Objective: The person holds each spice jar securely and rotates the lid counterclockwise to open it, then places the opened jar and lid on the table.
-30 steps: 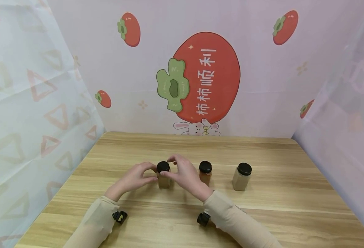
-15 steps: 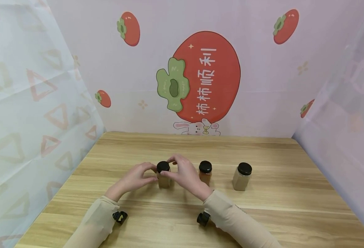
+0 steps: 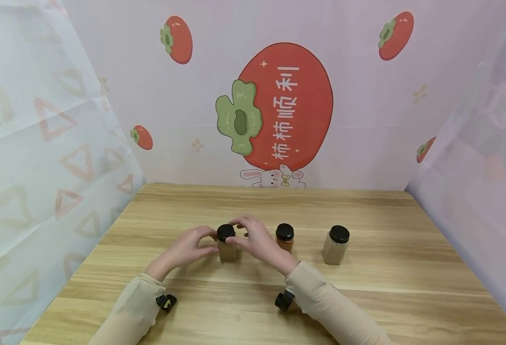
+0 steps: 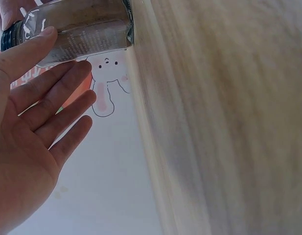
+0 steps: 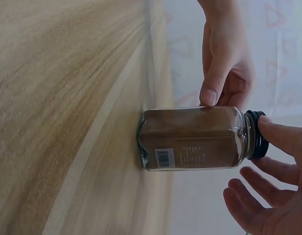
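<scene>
A clear glass spice jar with brown powder stands upright on the table, left of two similar jars. My left hand holds its glass body from the left; in the left wrist view its thumb lies along the glass, the other fingers spread behind. From the right, my right hand pinches the black lid between thumb and index finger, its other fingers loosely bent beside the jar. The lid is on the jar. Part of the left hand's grip is hidden behind the jar in the right wrist view.
Right of the hands stands a jar with orange-brown contents, partly behind the right hand. Farther right is a jar of pale powder. Both have black lids. A printed cloth wall closes off the back of the wooden table.
The right hand's thumb and fingers have shifted slightly around the lid, and the right wrist has moved a little. The left hand and the jars stay in place.
</scene>
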A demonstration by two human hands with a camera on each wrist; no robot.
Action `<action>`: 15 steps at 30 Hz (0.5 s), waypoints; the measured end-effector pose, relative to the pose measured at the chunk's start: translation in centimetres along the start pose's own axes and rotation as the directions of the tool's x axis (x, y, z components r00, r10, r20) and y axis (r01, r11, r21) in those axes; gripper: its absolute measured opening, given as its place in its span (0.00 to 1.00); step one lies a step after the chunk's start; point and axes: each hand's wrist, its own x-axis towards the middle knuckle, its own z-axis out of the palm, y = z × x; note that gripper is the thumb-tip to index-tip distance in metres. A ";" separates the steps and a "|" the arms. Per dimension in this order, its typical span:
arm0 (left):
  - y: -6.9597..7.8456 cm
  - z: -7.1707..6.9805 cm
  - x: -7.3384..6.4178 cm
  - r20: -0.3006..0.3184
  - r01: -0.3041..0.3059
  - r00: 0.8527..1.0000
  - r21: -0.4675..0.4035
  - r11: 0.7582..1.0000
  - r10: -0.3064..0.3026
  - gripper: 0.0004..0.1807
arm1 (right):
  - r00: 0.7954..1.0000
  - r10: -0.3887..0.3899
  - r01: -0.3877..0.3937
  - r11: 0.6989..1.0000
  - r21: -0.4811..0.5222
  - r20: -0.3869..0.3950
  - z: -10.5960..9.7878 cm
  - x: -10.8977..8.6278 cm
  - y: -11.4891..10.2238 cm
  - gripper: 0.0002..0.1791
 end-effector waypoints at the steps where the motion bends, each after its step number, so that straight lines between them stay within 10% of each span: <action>1: 0.0 0.0 0.0 0.001 0.001 1.000 0.003 1.000 -0.001 0.16 | 1.000 -0.004 0.004 1.000 0.003 0.011 -0.1 0.0 0.0 0.22; 15: 0.1 -0.1 -0.1 0.021 0.018 1.000 0.018 1.000 -0.019 0.17 | 0.993 -0.024 0.022 1.000 0.019 0.116 -0.6 0.2 0.5 0.22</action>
